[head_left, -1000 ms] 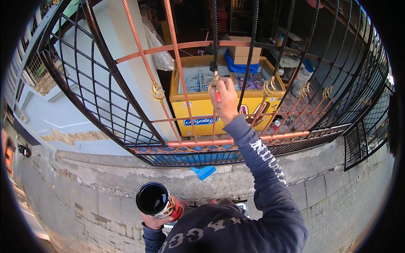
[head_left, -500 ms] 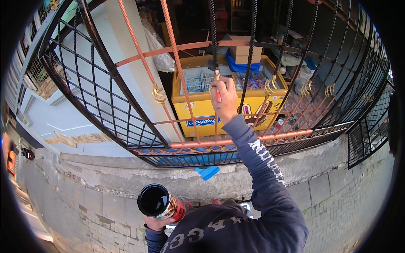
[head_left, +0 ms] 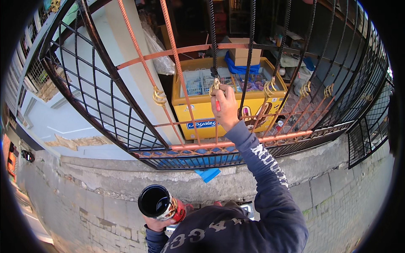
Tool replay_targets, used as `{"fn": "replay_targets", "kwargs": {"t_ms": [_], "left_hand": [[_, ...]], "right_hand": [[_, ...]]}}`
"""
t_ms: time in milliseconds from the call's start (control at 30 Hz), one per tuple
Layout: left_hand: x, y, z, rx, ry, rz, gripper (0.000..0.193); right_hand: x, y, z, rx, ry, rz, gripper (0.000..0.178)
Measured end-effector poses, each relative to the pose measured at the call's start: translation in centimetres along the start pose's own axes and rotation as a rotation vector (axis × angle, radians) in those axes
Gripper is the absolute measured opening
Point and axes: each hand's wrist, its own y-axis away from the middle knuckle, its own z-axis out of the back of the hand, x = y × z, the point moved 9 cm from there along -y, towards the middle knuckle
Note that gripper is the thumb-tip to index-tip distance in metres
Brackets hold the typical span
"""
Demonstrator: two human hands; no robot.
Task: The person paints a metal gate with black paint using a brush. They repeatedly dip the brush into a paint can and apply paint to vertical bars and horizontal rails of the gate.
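My right hand (head_left: pixel 228 109) grips a paintbrush (head_left: pixel 218 105) with a red handle, its dark bristles pressed to a twisted iron bar (head_left: pixel 213 38) of the grille. Black paint coats this bar above the brush, while below my hand it is reddish brown. A gold ornament on that bar lies partly behind my fingers. Low at the left, my left hand (head_left: pixel 155 223) is wrapped round an open paint can (head_left: pixel 179 211) with a red label. Dark, glossy paint shows inside it.
Two reddish-brown bars (head_left: pixel 177 63) stand left of the brush; black-topped bars with gold ornaments (head_left: pixel 269 87) stand right. Behind the grille is a yellow chest freezer (head_left: pixel 179 111) bearing a cardboard box (head_left: pixel 244 57). A blue piece (head_left: pixel 208 174) lies on the concrete ledge (head_left: pixel 122 177).
My right hand and the brush have moved a little way down the bar, toward the gold ornament. The paint can in my left hand stays nearly where it was.
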Motion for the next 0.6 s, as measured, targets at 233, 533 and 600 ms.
{"fn": "replay_targets", "kwargs": {"t_ms": [233,533,600], "left_hand": [[-0.3,0.0,-0.2,-0.01,0.013,0.017,0.116],[-0.5,-0.3,-0.1,-0.023,-0.028,0.015,0.114],[-0.3,-0.4,-0.2,-0.004,-0.057,0.044,0.115]], "right_hand": [[0.4,-0.2,0.7,0.018,0.065,0.119,0.022],[0.4,-0.3,1.1,0.021,-0.01,0.126,0.018],[-0.6,-0.6,1.0,0.066,0.015,0.061,0.019]]}}
